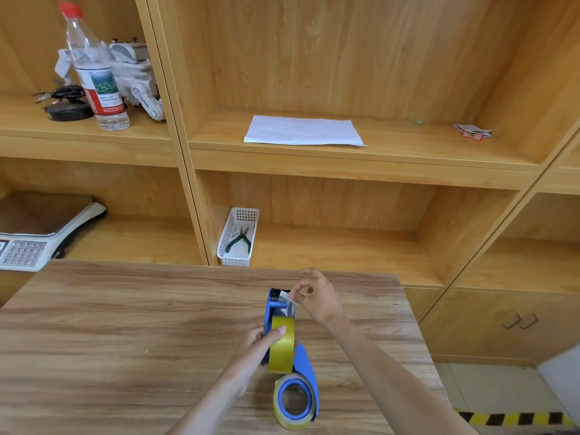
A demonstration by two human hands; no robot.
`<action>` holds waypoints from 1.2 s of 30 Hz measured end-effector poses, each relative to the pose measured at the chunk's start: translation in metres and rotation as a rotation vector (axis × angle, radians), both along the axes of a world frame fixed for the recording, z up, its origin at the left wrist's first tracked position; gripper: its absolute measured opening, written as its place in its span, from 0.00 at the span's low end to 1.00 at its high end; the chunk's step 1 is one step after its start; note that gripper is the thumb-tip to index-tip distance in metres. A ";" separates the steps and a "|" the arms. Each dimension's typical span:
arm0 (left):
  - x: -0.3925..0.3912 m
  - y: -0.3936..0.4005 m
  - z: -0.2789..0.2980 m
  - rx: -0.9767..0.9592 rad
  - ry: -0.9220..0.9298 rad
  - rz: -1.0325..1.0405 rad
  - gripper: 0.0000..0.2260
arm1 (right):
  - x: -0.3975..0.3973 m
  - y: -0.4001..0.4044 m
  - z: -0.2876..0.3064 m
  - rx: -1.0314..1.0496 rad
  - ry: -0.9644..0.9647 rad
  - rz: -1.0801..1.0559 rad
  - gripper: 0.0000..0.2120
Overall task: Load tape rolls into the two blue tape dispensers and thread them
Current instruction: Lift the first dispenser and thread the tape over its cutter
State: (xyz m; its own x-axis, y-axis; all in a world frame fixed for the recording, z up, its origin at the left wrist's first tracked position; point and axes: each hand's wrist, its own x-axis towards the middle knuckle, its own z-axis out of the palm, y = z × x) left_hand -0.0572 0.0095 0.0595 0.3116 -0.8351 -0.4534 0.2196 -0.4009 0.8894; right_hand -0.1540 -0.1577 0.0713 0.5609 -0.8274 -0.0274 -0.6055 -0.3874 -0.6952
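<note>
Shelving behind table, left to right: weighing scale [37, 233], water bottle [94, 73] with label text too small for reading, white basket [239, 238] holding green pliers [240, 240], paper sheet [303, 130]. Your left hand [262, 339] is gripping yellow tape roll [281, 346] seated in upright blue dispenser [272, 306] at table [125, 324] centre. Your right hand [315, 296] is pinching tape end [288, 297] at dispenser's top. Second dispenser [306, 372], roll loaded, is lying nearer you, touching first.

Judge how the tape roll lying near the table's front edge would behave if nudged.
The tape roll lies tilted against a blue dispenser, so it would probably slide or tip flat rather than roll. Its hollow core suggests it is light. The glossy yellow surface may be slippery to pinch.
</note>
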 end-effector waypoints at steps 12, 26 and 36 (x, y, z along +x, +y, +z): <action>-0.001 0.001 0.004 -0.014 -0.070 -0.053 0.14 | -0.001 0.006 0.004 -0.066 -0.016 0.009 0.07; 0.000 0.001 0.004 -0.031 -0.086 0.007 0.21 | 0.007 0.012 0.011 -0.079 0.084 0.025 0.05; 0.003 0.006 0.015 -0.019 -0.038 -0.054 0.21 | 0.015 0.015 0.018 0.002 0.154 -0.056 0.12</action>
